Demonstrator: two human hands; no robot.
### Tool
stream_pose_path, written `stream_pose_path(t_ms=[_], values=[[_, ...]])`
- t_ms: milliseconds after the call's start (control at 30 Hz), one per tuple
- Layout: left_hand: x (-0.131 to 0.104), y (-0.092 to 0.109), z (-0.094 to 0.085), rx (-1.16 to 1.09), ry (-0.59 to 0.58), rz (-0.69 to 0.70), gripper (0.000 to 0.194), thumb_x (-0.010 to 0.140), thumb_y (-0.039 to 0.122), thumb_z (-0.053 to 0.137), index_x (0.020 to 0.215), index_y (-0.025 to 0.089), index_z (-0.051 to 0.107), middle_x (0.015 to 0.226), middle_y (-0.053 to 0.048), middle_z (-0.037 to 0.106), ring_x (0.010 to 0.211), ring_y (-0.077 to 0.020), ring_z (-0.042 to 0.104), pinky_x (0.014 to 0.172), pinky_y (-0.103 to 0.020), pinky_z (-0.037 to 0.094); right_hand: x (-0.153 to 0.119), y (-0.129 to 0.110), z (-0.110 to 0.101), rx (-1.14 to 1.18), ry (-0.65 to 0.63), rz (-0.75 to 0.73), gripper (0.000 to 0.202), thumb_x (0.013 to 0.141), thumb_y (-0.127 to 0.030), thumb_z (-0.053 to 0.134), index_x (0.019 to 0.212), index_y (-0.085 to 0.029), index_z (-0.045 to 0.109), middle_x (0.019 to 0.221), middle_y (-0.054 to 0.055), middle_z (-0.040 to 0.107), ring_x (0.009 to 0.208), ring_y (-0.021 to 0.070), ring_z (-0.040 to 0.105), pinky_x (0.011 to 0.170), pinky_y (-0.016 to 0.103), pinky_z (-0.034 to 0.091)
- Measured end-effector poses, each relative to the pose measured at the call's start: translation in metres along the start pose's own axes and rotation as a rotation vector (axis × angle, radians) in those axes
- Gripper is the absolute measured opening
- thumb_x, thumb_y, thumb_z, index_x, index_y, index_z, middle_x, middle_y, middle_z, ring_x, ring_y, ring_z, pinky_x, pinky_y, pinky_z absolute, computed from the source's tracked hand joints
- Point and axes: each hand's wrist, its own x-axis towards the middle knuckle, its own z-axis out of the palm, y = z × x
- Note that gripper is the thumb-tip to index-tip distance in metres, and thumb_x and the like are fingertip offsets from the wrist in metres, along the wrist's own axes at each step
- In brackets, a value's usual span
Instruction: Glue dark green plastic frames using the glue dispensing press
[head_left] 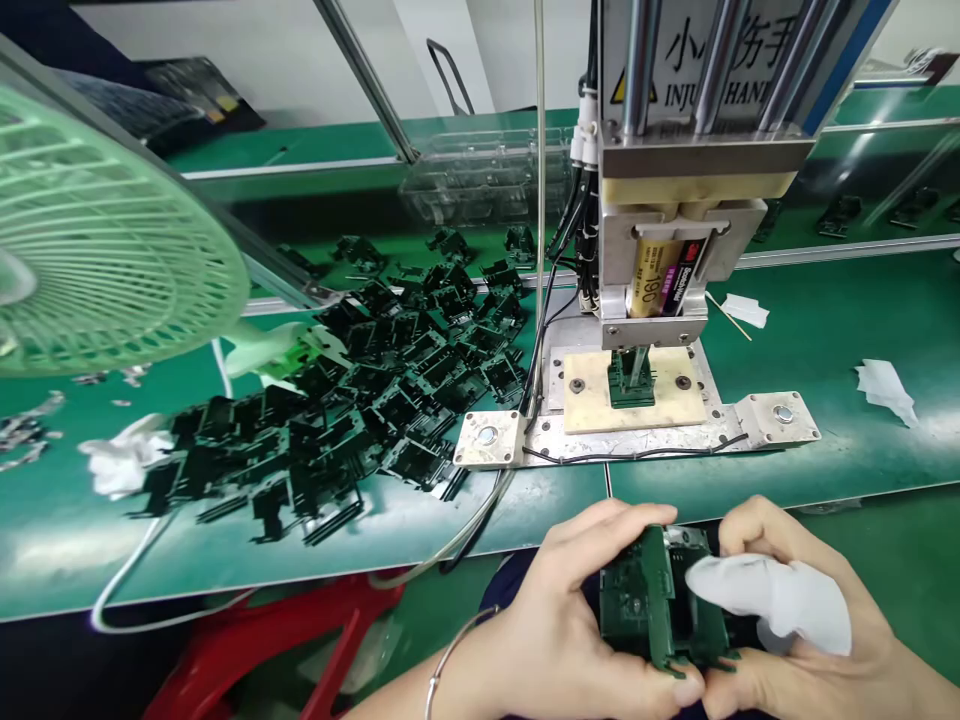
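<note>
Hands: two; left hand [562, 610] and right hand [874, 630] pinch one green housing [630, 600] between them, near right.
Finger cover [787, 595]: at least one, white, on the right hand.
Heap of dark pieces [412, 462]: left, too overlapped to count.
Press [705, 160]: one, with one green piece [631, 390] on its plate [679, 413].
Paper scraps [886, 390]: two, far right.

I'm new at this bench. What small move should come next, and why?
I'd probably ease the white-covered finger of the right hand against the inner side of the held part: the left hand grips that part, the finger points at its opening, and the cream plate already bears another part.
</note>
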Motion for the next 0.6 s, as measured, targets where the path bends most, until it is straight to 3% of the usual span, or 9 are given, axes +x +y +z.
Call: stream_pose_path(t_ms=[133,233,333,467,600], values=[[0.003,0.001,-0.003,-0.051,-0.050,0.045,0.091,0.065,0.048,0.091,0.144,0.029,0.049,0.106,-0.007,0.070,0.083,-0.0202,0.069,0.072,-0.028,0.058,-0.013,-0.005,-0.004,0.069,-0.013,0.325,0.045,0.068,-0.022,0.095,0.074,-0.023,0.050,0.060,-0.008,0.044,0.045,0.0097,0.036,0.035,0.021,0.030],[0.002,-0.002,-0.003,-0.100,-0.060,0.017,0.092,0.063,0.053,0.091,0.142,0.029,0.050,0.112,-0.009,0.069,0.090,-0.0233,0.070,0.081,-0.033,0.059,-0.022,-0.005,-0.007,0.068,0.097,0.378,0.046,0.059,-0.019,0.097,0.074,-0.024,0.054,0.062,-0.007,0.045,0.042,0.0094,0.033,0.032,0.024,0.028],[0.000,-0.006,-0.002,-0.174,-0.052,-0.010,0.092,0.063,0.056,0.090,0.141,0.028,0.050,0.110,-0.009,0.068,0.092,-0.0252,0.070,0.083,-0.036,0.059,-0.021,-0.003,-0.012,-0.023,0.077,0.222,0.040,0.068,-0.039,0.096,0.084,-0.025,0.062,0.070,-0.003,0.051,0.046,0.0135,0.043,0.036,0.026,0.034],[0.002,-0.004,-0.002,-0.139,-0.085,-0.022,0.085,0.064,0.052,0.089,0.137,0.026,0.055,0.100,-0.007,0.067,0.080,-0.0214,0.068,0.070,-0.030,0.058,0.001,-0.013,-0.016,-0.307,-0.052,-0.060,0.045,0.089,-0.067,0.072,0.087,-0.023,0.064,0.070,0.000,0.055,0.054,0.0157,0.052,0.045,0.026,0.044],[0.005,0.002,-0.007,-0.036,-0.124,0.016,0.078,0.067,0.038,0.089,0.137,0.024,0.057,0.101,-0.007,0.071,0.082,-0.0203,0.069,0.073,-0.029,0.058,0.016,-0.023,-0.015,-0.547,-0.197,-0.173,0.049,0.100,-0.063,0.060,0.074,-0.021,0.061,0.066,0.000,0.056,0.050,0.0142,0.051,0.046,0.026,0.043]])
